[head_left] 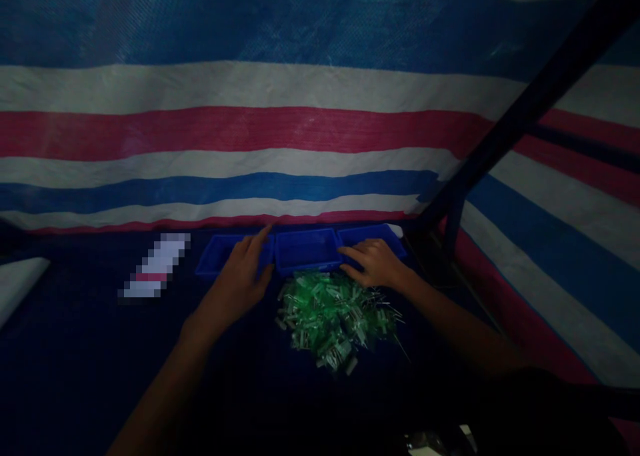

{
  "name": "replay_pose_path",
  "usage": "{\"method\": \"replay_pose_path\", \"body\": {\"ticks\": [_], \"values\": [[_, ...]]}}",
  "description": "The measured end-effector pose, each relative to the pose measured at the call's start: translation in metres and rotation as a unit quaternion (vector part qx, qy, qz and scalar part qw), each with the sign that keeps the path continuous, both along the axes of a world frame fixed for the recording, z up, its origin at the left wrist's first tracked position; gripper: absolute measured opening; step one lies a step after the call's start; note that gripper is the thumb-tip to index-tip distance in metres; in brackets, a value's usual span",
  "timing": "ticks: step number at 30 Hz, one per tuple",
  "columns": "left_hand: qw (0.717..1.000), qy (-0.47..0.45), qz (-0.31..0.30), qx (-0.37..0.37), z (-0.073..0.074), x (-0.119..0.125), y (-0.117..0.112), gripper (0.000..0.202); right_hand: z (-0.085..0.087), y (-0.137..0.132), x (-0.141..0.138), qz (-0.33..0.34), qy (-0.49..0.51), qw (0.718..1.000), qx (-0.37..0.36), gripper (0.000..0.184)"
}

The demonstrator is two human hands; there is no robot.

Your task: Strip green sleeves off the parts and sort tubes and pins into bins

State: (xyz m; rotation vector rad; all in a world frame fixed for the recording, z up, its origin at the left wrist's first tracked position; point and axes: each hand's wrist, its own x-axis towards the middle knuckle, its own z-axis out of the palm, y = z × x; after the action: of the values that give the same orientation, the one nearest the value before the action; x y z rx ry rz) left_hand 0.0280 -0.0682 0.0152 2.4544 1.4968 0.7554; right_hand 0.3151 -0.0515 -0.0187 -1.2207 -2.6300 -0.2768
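Observation:
My left hand (pixel 243 273) is over the left blue tray (pixel 213 256), its index finger stretched forward and its thumb apart, with nothing seen in it. My right hand (pixel 374 263) reaches the right edge of the middle blue tray (pixel 307 248). Its thumb and index finger are apart, and no held thing shows; whether it touches the rim I cannot tell. Partly behind this hand is the right blue tray (pixel 395 239). A loose pile of small green and clear pieces with thin metallic pins (pixel 335 316) lies in front of the trays, between my forearms.
On the dark blue table (pixel 100 349) lies a blurred-out white and pink item (pixel 157 266) to the left. A white object (pixel 20 283) sits at the far left edge. Striped sheeting (pixel 250 133) hangs behind, and a dark slanted post (pixel 510 119) stands at the right.

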Motion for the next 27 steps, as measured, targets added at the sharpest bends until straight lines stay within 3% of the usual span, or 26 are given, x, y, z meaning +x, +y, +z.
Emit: {"method": "replay_pose_path", "body": {"ticks": [3, 5, 6, 9, 13, 18, 27], "values": [[0.994, -0.024, 0.107, 0.016, -0.008, 0.002, -0.026, 0.045, 0.000, -0.004, 0.000, -0.023, 0.016, 1.000, -0.001, 0.036], [0.981, 0.010, 0.185, 0.060, -0.018, -0.002, -0.029, 0.045, -0.001, -0.005, -0.001, -0.037, 0.032, 0.999, -0.016, 0.038], [0.978, 0.037, 0.197, 0.067, -0.023, -0.004, -0.027, 0.047, -0.002, -0.005, -0.003, -0.046, 0.045, 0.998, -0.023, 0.042], [0.984, 0.106, 0.137, 0.040, -0.037, -0.009, -0.012, 0.056, -0.007, -0.003, -0.008, -0.058, 0.092, 0.993, -0.042, 0.051], [0.990, 0.128, 0.051, -0.007, -0.045, 0.001, 0.007, 0.061, -0.014, 0.002, -0.013, -0.043, 0.115, 0.991, -0.058, 0.045], [0.991, 0.120, 0.062, -0.025, -0.047, 0.010, 0.017, 0.056, -0.015, 0.007, -0.015, -0.040, 0.108, 0.992, -0.058, 0.042], [0.993, 0.107, 0.053, -0.023, -0.045, 0.008, 0.011, 0.052, -0.013, -0.006, -0.020, -0.063, 0.098, 0.991, -0.059, 0.043]]}}
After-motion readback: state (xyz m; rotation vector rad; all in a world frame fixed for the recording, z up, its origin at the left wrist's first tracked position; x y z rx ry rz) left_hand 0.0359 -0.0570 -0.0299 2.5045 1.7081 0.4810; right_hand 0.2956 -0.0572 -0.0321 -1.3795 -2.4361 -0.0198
